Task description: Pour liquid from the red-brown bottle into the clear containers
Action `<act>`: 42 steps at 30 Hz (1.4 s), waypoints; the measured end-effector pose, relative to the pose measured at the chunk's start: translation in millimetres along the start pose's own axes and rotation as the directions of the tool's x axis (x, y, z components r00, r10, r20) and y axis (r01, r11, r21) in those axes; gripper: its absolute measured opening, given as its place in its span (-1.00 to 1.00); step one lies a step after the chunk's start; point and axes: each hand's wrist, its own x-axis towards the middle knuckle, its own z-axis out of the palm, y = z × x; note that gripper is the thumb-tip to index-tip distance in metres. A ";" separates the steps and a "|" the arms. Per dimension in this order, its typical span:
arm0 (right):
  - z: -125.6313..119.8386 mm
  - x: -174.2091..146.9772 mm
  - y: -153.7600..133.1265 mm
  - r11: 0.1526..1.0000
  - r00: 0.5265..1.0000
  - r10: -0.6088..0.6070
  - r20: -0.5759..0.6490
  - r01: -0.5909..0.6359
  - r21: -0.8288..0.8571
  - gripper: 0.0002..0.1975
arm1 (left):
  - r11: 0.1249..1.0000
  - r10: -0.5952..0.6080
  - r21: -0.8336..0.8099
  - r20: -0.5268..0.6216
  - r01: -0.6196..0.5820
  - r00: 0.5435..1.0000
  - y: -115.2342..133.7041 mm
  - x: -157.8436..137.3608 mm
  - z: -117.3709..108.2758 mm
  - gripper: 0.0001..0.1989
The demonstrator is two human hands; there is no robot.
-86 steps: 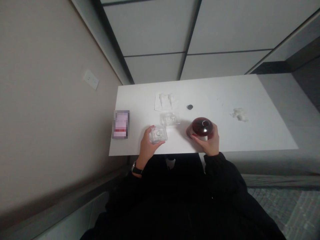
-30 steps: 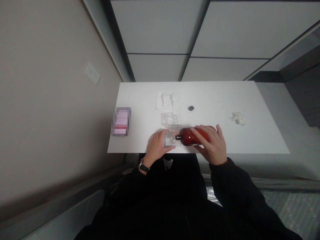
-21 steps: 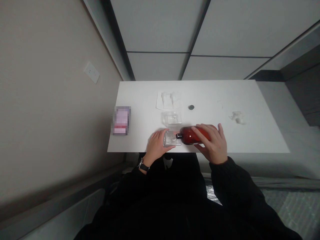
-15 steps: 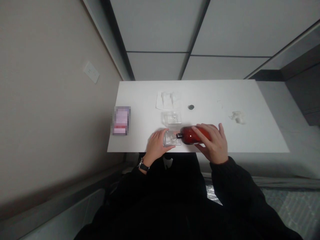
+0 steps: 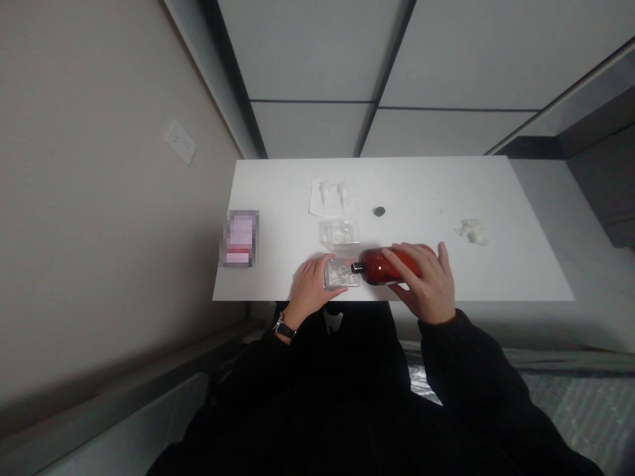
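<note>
My right hand (image 5: 427, 285) had its grip wrapped around the red bottle (image 5: 389, 265), which was tipped almost flat, neck pointing left, with its dark mouth right at the edge of the small clear container (image 5: 342, 272). My left hand (image 5: 311, 288) was closed on that container from its left side, fingers curled against the wall, pinning it to the counter (image 5: 496, 271) near the front edge. So, going by how things lay: the bottle was uncapped, lifted, tilted and lined up over the container, and the pour looked to be in progress or just about to run. I couldn't tell whether any liquid was in the container; it was too small and too clear to read a level, and no stream showed at the mouth. A second clear container (image 5: 340, 233) sat just behind the first, apart from both hands and untouched; whether it held anything I couldn't tell either. A small dark round cap (image 5: 379, 211) lay further back on the counter, off the bottle, so capping was still open. My guess at what remained: finish the pour, stand the bottle upright, possibly deal with the second container, then put the cap on. Other stuff on the counter: a white sheet with something white lying on it (image 5: 328, 196) at the back, a white wad (image 5: 472, 230) off to the right, a blurred card (image 5: 240, 238) at the left edge.
</note>
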 end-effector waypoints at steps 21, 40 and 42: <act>-1.9 4.4 1.7 0.998 0.999 -0.028 -0.031 0.026 -0.055 -0.05 | 0.999 -0.010 0.044 0.003 0.010 1.000 0.6 -0.2 -0.5 -0.12; -3.3 3.7 2.6 0.998 0.999 -0.046 -0.022 0.045 -0.050 -0.04 | 0.999 -0.007 0.031 0.000 0.007 1.000 0.1 0.1 0.0 -0.13; -3.6 4.3 2.1 0.998 0.999 -0.041 -0.020 0.041 -0.045 -0.03 | 0.999 -0.009 0.032 -0.002 0.009 1.000 0.6 0.2 -0.1 -0.13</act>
